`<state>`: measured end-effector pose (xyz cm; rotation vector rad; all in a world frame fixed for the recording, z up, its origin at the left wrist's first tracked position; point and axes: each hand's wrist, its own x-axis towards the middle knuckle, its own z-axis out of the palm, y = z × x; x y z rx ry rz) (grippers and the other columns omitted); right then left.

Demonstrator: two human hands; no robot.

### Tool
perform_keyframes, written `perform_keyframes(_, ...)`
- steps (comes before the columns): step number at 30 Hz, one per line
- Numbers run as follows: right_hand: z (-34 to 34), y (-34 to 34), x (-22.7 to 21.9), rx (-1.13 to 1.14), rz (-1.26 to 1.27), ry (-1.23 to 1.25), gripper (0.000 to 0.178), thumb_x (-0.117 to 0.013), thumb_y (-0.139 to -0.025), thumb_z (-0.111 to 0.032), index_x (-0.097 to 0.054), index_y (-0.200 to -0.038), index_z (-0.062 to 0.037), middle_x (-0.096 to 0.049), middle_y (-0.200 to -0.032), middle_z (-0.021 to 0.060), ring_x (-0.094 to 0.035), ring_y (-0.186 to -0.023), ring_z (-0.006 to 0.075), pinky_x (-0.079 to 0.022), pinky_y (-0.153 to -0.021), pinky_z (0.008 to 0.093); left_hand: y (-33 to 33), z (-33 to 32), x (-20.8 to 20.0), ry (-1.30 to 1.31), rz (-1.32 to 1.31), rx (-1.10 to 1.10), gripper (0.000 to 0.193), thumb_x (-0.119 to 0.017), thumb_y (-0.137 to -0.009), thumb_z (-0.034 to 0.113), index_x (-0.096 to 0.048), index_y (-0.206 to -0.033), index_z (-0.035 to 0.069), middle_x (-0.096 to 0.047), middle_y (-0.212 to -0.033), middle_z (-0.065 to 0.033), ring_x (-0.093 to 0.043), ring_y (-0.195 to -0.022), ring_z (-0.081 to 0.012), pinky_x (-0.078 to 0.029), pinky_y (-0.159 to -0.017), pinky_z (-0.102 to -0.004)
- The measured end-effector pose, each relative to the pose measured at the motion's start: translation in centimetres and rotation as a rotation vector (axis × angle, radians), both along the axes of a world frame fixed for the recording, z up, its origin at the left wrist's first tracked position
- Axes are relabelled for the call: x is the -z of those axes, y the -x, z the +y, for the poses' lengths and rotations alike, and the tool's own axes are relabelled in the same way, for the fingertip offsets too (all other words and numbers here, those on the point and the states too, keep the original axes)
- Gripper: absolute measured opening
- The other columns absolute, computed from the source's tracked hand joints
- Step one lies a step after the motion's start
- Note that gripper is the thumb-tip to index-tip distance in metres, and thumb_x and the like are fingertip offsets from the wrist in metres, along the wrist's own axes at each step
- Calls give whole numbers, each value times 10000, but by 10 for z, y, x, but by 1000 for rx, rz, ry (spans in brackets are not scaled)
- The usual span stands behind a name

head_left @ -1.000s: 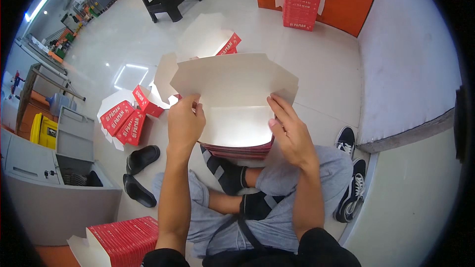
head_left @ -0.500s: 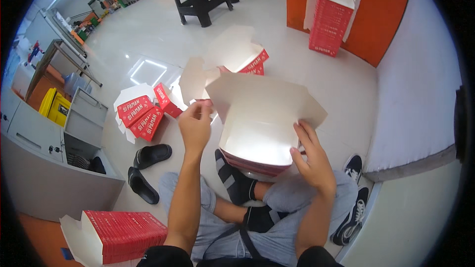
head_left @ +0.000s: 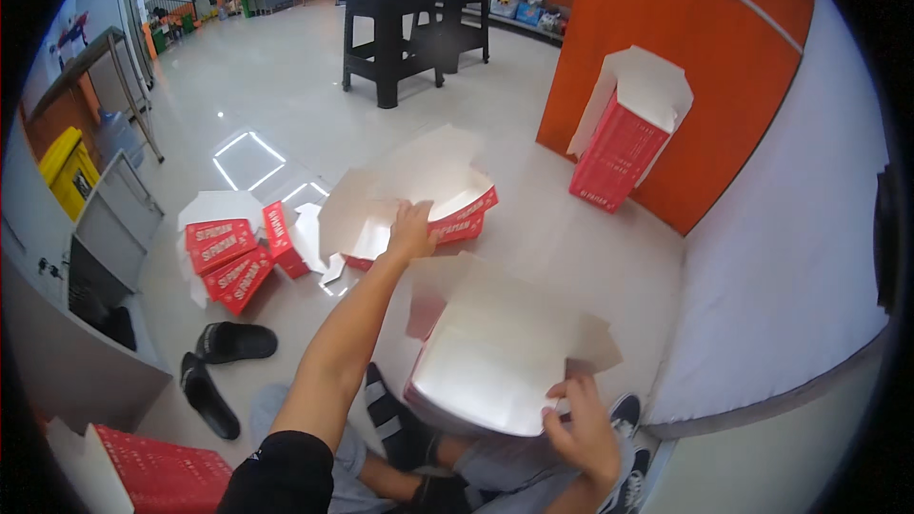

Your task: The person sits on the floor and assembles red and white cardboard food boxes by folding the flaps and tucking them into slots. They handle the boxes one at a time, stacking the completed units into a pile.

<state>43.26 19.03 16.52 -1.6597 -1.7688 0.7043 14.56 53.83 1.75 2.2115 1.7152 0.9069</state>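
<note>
My left hand (head_left: 411, 230) reaches forward over the floor. Its fingers are closed on the wall of an open red and white paper food box (head_left: 378, 233), which is beside other open boxes (head_left: 466, 214). In front of my crossed legs stands a nested stack of paper boxes (head_left: 486, 362), white inside, with red sides and flaps raised. My right hand (head_left: 583, 424) pinches the near right corner of that stack's top box with thumb and fingers. Left of centre, several red and white boxes (head_left: 228, 257) lie clustered on the floor.
A tall red box stack (head_left: 624, 148) leans by the orange partition (head_left: 571, 48). Another red stack (head_left: 157, 476) stands at lower left. Black slippers (head_left: 233, 343) lie near the open grey cabinet (head_left: 119, 238). Dark sneakers (head_left: 625, 414) sit at right; black stools (head_left: 388, 48) stand farther off.
My left hand has moved forward with a box, away from the stack to the boxes on the floor. My right hand stays at the stack's corner. The view has tilted up.
</note>
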Motion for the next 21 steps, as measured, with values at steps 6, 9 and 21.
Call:
perform_keyframes(6,10,1,-2,-23,-1,79,272,-682,-829,-157,-596,-1058,-37,-541,-1226,209,-681,-882,338,-577,-736,412,4,9,29,189,179,0,244,-683,-886,222,-770,-1095,134,-741,-1074,-108,-630,-1160,-343,-506,-943,-554)
perform_keyframes(9,15,7,-4,18,40,114,246,-660,-816,-121,-584,-1031,-31,-533,-1208,200,-609,-1071,328,-577,-799,381,13,-11,25,31,263,-18,162,-663,-882,227,-794,-884,133,-748,-933,-98,-673,-1003,-332,-523,-891,-505)
perform_keyframes(21,14,11,9,90,80,-16,303,-606,-863,-153,-611,-1152,-63,-562,-1200,221,-666,-864,409,-538,-808,505,154,-167,-101,-78,-592,-348,301,-660,-1032,221,-701,-1156,-50,-758,-891,-109,-698,-771,-120,-533,-635,-272)
